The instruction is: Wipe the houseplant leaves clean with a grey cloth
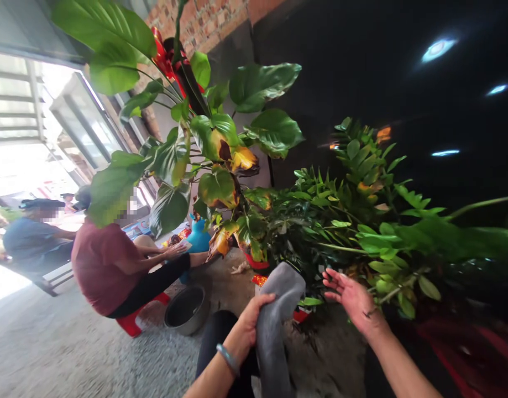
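A grey cloth [274, 320] hangs from my left hand [250, 320], whose fingers and thumb close around its side; a bracelet circles that wrist. The cloth's upper end stands raised and bent over, while its lower end drops in front of my leg. To the right, my right hand [351, 298] is empty, palm up with fingers apart. Beside and behind it grow the leafy green stems of a bushy plant [386, 232]. I cannot tell whether the hand touches any leaf.
A tall large-leaved plant [216, 188] with yellowed, browned leaves rises ahead. A person in a red shirt [106, 265] sits left on a red stool [129, 326], near a dark basin [187, 309] and a blue container [199, 236]. Another person [36, 237] sits farther back. A dark glossy wall [361, 66] stands right.
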A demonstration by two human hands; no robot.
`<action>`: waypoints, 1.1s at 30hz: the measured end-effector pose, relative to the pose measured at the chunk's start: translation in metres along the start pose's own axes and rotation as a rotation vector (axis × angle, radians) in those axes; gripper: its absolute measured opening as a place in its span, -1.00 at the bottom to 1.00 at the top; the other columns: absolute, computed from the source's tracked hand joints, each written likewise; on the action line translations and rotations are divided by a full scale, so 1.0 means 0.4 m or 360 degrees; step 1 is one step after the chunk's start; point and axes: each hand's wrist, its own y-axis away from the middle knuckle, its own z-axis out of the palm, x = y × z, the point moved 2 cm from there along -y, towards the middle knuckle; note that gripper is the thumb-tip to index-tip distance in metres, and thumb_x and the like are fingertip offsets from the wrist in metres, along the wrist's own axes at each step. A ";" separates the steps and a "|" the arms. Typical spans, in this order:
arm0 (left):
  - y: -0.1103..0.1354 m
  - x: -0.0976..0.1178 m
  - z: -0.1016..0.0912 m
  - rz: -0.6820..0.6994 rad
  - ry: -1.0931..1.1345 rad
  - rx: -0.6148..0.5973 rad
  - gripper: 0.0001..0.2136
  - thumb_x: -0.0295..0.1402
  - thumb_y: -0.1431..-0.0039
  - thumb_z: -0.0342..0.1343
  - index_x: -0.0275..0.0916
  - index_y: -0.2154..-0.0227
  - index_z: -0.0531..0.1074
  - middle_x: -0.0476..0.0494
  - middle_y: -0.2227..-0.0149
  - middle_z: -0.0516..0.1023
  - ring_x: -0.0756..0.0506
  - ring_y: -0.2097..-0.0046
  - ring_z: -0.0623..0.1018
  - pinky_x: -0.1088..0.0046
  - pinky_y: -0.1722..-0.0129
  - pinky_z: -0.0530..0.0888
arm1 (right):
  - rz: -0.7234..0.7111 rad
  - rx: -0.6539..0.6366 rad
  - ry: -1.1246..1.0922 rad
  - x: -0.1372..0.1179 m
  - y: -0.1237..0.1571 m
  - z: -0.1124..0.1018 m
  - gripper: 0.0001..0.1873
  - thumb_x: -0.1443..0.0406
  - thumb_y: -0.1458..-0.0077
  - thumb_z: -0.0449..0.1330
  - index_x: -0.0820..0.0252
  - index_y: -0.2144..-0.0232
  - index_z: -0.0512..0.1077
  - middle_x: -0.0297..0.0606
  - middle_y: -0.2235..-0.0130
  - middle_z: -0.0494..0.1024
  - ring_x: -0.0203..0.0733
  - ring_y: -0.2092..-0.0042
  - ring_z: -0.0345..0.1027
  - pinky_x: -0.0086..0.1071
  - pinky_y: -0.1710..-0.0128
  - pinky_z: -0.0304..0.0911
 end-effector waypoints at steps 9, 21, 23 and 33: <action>0.034 0.274 0.084 0.0787 0.0625 0.0189 -0.90 -0.42 -0.07 0.17 -0.25 0.53 0.44 0.04 0.70 0.47 0.01 0.70 0.41 0.53 0.61 0.44 | -0.0121 0.0057 -0.0048 0.001 -0.002 0.009 -0.77 0.16 0.27 0.38 0.05 0.44 0.66 -0.17 0.30 0.71 -0.01 0.28 0.54 -0.24 0.39 0.42; 0.056 0.032 0.104 -0.0093 0.0291 0.0066 -0.78 -0.43 -0.17 0.08 -0.49 0.25 0.56 -0.23 0.60 0.60 -0.14 0.59 0.55 0.40 0.51 0.51 | -0.0225 0.0098 -0.0032 0.004 0.007 -0.004 -0.75 0.13 0.20 0.35 0.04 0.38 0.65 -0.14 0.26 0.70 0.00 0.26 0.52 -0.22 0.38 0.38; 0.064 0.117 0.129 0.0181 0.0378 0.0081 -0.82 -0.43 -0.15 0.10 -0.45 0.31 0.55 -0.18 0.61 0.58 -0.11 0.62 0.52 0.42 0.55 0.48 | -0.0216 0.0078 -0.0023 0.003 0.003 -0.008 -0.73 0.12 0.19 0.36 0.04 0.37 0.65 -0.13 0.23 0.70 0.01 0.24 0.52 -0.21 0.35 0.38; -0.027 0.117 0.169 0.0254 -0.0183 0.0026 -0.91 -0.44 0.07 0.31 -0.34 0.47 0.55 -0.13 0.57 0.60 -0.07 0.55 0.54 0.45 0.48 0.50 | -0.0086 0.0036 0.0040 0.021 -0.001 0.006 -0.71 0.18 0.23 0.38 0.08 0.35 0.63 -0.09 0.20 0.69 0.07 0.22 0.55 -0.23 0.41 0.39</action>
